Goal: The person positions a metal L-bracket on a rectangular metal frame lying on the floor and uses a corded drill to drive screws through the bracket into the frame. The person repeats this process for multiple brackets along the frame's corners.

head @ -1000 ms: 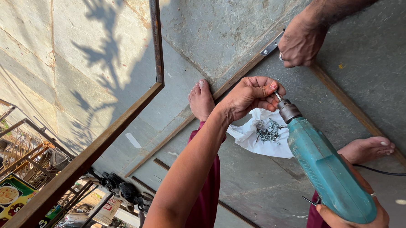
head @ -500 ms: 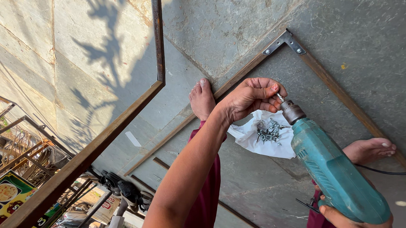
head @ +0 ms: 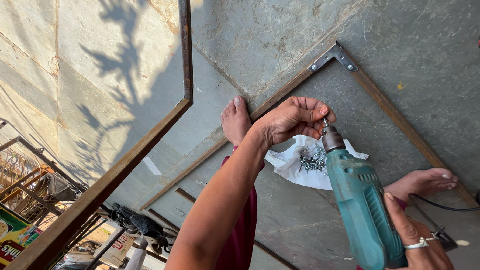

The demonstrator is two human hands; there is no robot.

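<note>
Right hand wrapped around handle of teal plastic electric drill, drill angled up-left. Left hand fingers pinched at drill's metal chuck; bit apparently between fingertips, unclear. White paper with loose silver screws on grey floor just beyond chuck.

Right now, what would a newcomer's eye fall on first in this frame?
The teal electric drill at lower right stands out first: the right hand grips its body while the left hand pinches at its metal chuck. Just behind, on the grey stone floor, lies crumpled white paper with a pile of small screws. Beyond that, a shiny metal corner bracket joins a brown wooden frame.
</note>
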